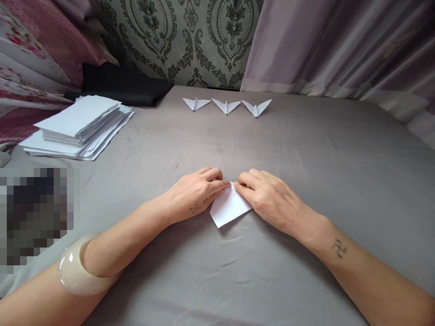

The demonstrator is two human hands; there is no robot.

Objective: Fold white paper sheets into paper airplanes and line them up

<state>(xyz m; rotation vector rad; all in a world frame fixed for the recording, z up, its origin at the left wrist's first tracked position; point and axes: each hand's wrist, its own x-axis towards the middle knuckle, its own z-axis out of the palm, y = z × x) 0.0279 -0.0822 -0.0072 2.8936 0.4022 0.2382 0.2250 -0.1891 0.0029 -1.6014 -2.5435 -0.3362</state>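
A small folded sheet of white paper (230, 209) lies on the grey cloth in front of me, its narrow end pointing away. My left hand (203, 188) grips its far left edge, fingers curled and thumb pressed near the tip. On the other side my right hand (270, 194) pinches the far right edge, with the fingers bent under. Both thumbs nearly meet at the paper's tip. The near part of the sheet shows between the hands, ending in a corner toward me. The fingertips are partly hidden.
Three folded paper planes (226, 107) stand in a row at the back. A stack of white paper (81, 120) sits at the left, with a black cloth (118, 85) behind it. A blurred-out object (37, 215) lies nearer. Curtains (326, 45) hang at both sides.
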